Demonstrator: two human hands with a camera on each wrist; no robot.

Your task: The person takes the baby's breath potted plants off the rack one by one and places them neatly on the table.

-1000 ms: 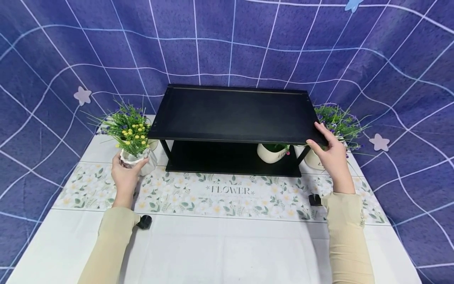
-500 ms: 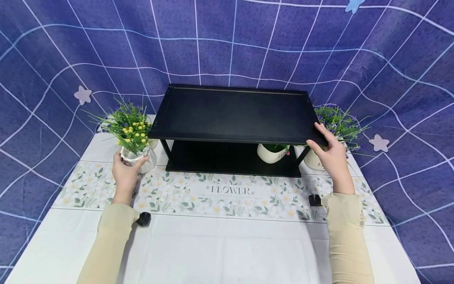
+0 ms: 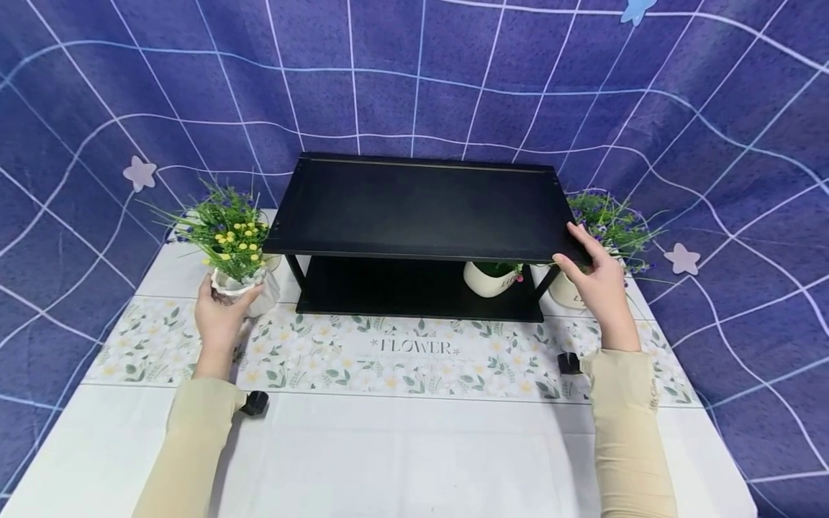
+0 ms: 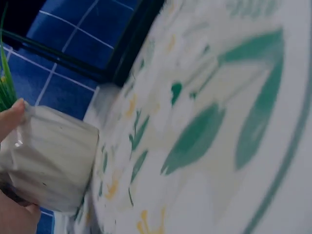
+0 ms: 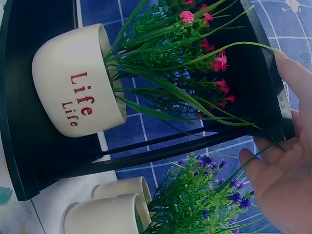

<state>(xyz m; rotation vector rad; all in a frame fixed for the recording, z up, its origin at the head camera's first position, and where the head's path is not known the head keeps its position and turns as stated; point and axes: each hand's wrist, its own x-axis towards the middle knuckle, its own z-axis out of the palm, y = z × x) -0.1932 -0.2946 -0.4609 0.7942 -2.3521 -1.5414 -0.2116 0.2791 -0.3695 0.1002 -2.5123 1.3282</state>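
Observation:
My left hand (image 3: 220, 320) grips a white fluted flowerpot (image 4: 58, 156) with yellow artificial flowers (image 3: 238, 244), left of the black two-tier shelf (image 3: 421, 208). Thumb and fingers lie on opposite sides of the pot, whose base is close to the floral table strip in the left wrist view. At the shelf's front right corner, my right hand (image 3: 599, 288) holds the edge of the top board between thumb and fingers. Beneath that board, on the lower tier, stands a cream "Life" pot (image 5: 80, 80) with pink flowers (image 5: 219, 63); the top board hides most of its plant in the head view.
Beyond the shelf's right end stand two cream pots (image 5: 105, 217) with purple flowers (image 5: 239, 197). Purple-flowered greenery (image 3: 216, 212) rises behind the gripped pot. A printed "FLOWER" strip (image 3: 414, 367) crosses the white table (image 3: 401, 453). A blue gridded curtain (image 3: 414, 79) hangs close behind.
The whole head view has shifted slightly to the left. Both hands keep their places on the flowerpot and the shelf.

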